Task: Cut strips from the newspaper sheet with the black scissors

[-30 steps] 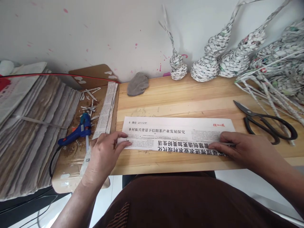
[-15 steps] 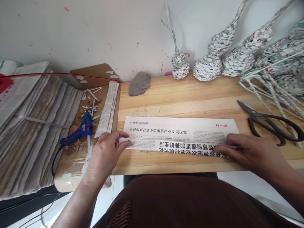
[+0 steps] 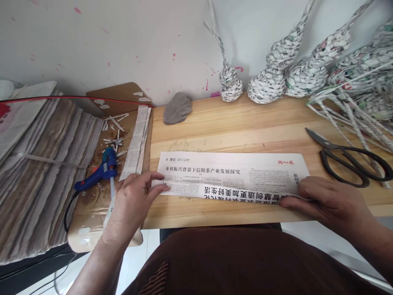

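A sheet of newspaper (image 3: 202, 170) lies lengthwise near the front edge of the wooden table, its near side folded over so that large upside-down print faces up. My left hand (image 3: 133, 198) pinches the left end of the fold between thumb and fingers. At the right end, my right hand (image 3: 327, 200) grips the folded edge, with the thumb below and the fingers on top. Beside my left hand lies a bundle of newspaper strips (image 3: 136, 143). Black-handled scissors (image 3: 344, 153) rest to the right, beyond my right hand.
A blue glue gun (image 3: 100, 172) lies on the cardboard at left, among paper scraps. A tall newspaper stack (image 3: 46, 172) stands farther left. Woven paper gourds (image 3: 267, 84) line the wall. A grey cloth (image 3: 178, 107) sits at the back, and paper tubes (image 3: 353, 114) lie at right.
My right hand has shifted slightly right and down along the fold, uncovering more print near the right end. The folded flap looks a little narrower. My left hand keeps its pinch.
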Available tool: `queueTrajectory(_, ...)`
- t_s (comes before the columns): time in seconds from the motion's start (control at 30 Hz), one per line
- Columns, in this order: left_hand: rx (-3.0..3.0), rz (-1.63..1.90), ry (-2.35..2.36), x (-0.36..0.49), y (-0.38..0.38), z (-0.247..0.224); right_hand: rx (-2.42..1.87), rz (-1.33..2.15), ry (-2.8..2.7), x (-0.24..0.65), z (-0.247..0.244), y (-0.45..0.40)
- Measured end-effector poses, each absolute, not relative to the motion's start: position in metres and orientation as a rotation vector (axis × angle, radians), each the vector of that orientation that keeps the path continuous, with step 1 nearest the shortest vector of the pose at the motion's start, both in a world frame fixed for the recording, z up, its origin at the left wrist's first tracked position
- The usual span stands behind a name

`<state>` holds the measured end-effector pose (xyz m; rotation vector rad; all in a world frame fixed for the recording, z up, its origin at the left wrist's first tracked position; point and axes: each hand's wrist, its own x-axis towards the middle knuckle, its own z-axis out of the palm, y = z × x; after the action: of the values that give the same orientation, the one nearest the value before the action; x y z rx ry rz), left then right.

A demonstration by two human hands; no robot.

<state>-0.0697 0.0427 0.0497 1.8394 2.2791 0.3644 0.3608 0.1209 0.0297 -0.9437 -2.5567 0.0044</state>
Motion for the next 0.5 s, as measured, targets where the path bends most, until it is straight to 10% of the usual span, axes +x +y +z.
queueTrajectory(0.5,1.85,0.292,2.323,-0.0639,0.045,0.0539,-1.193,0.032,-2.635,0.3552,0.0326,0.1243)
